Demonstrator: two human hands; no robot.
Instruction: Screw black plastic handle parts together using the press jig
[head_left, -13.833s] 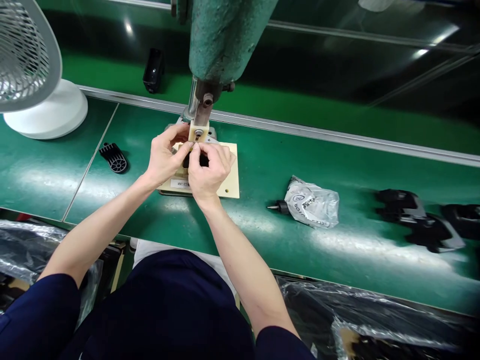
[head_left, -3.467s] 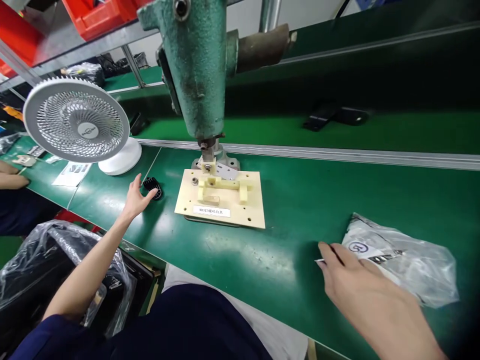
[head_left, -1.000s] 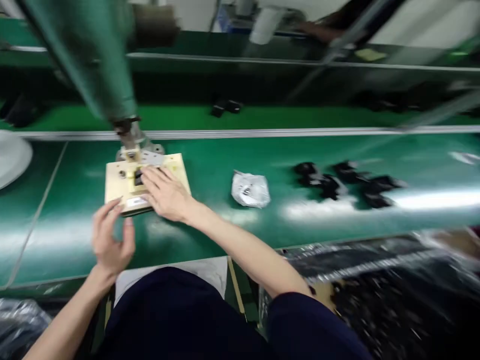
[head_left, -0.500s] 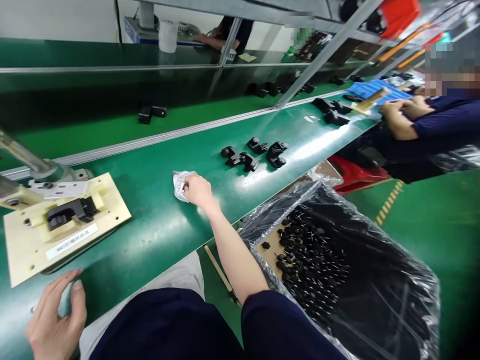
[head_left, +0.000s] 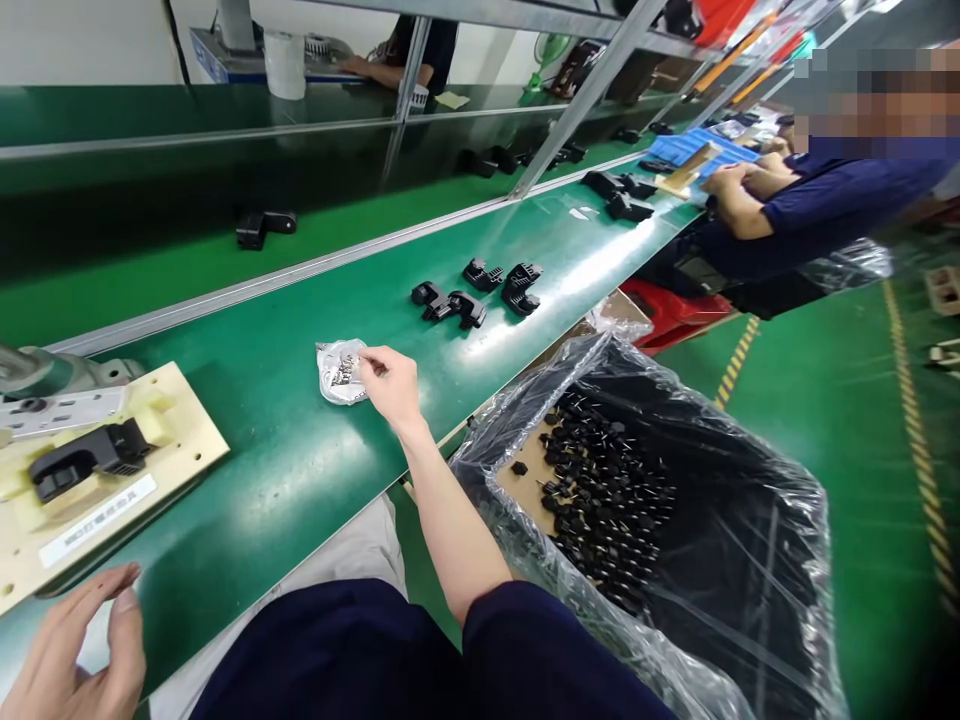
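My right hand [head_left: 393, 386] is at the right edge of a small clear plastic bag [head_left: 328, 388] of tiny metal pieces [head_left: 344, 371] on the green bench. Its thumb and forefinger are pinched together, and whatever lies between them is too small to make out. At the lower left, my left hand [head_left: 84, 645] has its fingers curved and the thumb apart, with nothing in it. It is close to the front edge of a cream-coloured fixture board [head_left: 196, 428]. A curved black plastic part [head_left: 88, 458] lies in the fixture, under a metal press [head_left: 56, 372].
Several black plastic parts [head_left: 450, 304] lie on the green bench [head_left: 300, 480]. Another black part [head_left: 264, 228] rests on the ledge behind. Below the bench stands a plastic-lined box [head_left: 750, 570] of black pieces with metal pins. A co-worker [head_left: 810, 210] sits at the far right.
My right hand has drawn back to the right side of the bag, uncovering the metal pieces. The whole view has shifted, so the bench things appear further left. My left hand keeps its curved pose.
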